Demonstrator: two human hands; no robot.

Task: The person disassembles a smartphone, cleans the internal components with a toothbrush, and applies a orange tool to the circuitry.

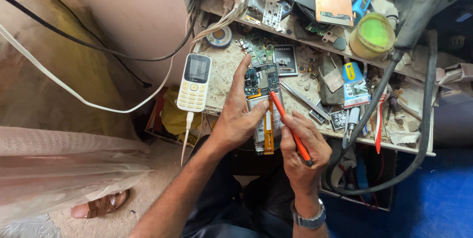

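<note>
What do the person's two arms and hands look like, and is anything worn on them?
Both forearms are bare, with no sleeves showing. The left hand wears nothing: no glove or ring is visible. The right hand is also ungloved; on its wrist sits a silver metal wristwatch with a link bracelet.

We hold the opened phone point(266, 105) on the workbench point(224, 70) edge, our left hand point(240, 115) against its left side, our right hand point(301, 144) just right of it with a screwdriver point(290, 128) slanting onto it. Left of the left hand lies a keypad phone point(194, 82); beyond its fingertips, a solder reel point(219, 36). Right of the right hand hang thick cables point(379, 100).
</note>
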